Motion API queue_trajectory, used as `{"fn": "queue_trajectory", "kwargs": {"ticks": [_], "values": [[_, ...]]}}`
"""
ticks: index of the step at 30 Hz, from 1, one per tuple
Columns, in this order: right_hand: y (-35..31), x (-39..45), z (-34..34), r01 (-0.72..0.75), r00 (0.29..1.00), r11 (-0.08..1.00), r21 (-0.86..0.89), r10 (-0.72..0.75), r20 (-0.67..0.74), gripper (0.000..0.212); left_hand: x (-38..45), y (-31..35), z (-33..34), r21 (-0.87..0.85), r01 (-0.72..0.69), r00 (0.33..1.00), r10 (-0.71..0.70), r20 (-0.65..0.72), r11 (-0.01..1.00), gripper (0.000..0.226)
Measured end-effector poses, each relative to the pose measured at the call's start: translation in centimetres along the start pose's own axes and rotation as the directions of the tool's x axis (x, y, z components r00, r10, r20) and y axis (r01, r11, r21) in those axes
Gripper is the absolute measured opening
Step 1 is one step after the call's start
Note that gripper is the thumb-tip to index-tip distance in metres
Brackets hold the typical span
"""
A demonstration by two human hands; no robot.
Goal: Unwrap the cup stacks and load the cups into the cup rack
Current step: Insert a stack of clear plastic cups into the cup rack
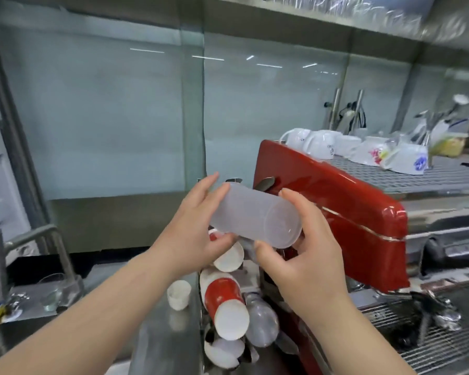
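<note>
You are holding a frosted translucent plastic cup stack [255, 215] sideways in the air with both hands, above the cup rack [251, 288] that is standing between the steel counter [157, 334] and the glossy red espresso machine [336, 212]. Your left hand [192, 234] is curling round the stack's narrow closed end, thumb underneath and fingers over the top. Your right hand [303, 255] is gripping the wide rim end, thumb and fingers wrapping its edge. Below, red-and-white paper cups [225, 307] and a clear plastic cup [260, 323] are sitting bottom-out in the rack. A small white paper cup [178, 294] is standing on the counter just beside it. White ceramic cups [322, 144] are resting upside down on top of the machine.
</note>
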State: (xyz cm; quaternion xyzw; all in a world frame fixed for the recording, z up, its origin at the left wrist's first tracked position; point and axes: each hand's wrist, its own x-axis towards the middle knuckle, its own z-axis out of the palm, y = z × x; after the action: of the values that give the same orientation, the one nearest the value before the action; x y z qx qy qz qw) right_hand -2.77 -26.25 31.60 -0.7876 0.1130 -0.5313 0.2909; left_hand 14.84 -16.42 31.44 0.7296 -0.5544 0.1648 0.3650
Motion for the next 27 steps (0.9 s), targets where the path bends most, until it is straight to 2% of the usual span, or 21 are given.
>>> {"fn": "queue_trajectory", "kwargs": {"ticks": [3, 7, 12, 20, 27], "values": [[1.7, 2.7, -0.5, -0.045, 0.999, 0.999, -0.018, 0.045, -0.012, 0.070, 4.3, -0.1, 1.3, 0.063, -0.046, 0.997, 0.042, 0.063, 0.997, 0.085], [3.5, 5.5, 0.1, -0.083, 0.995, 0.992, -0.092, 0.087, 0.043, 0.073, 8.0, -0.6, 3.1, 0.014, -0.021, 0.987, 0.018, 0.158, 1.000, 0.084], [5.7, 6.7, 1.3, -0.155, 0.986, 0.982, -0.107, 0.161, 0.045, 0.073, 9.7, -1.8, 5.7, 0.002, -0.021, 0.969, 0.020, 0.244, 1.000, 0.090], [8.5, 6.6, 4.2, -0.194, 0.975, 0.971, -0.141, 0.206, 0.079, 0.074, 10.3, -4.9, 8.9, -0.009, 0.059, 0.946, -0.053, 0.321, 0.998, 0.082], [9.9, 7.9, 5.7, -0.196, 0.975, 0.971, -0.135, 0.208, 0.084, 0.073, 11.7, -6.2, 9.9, -0.034, 0.102, 0.946, -0.087, 0.311, 0.994, 0.083]]}}
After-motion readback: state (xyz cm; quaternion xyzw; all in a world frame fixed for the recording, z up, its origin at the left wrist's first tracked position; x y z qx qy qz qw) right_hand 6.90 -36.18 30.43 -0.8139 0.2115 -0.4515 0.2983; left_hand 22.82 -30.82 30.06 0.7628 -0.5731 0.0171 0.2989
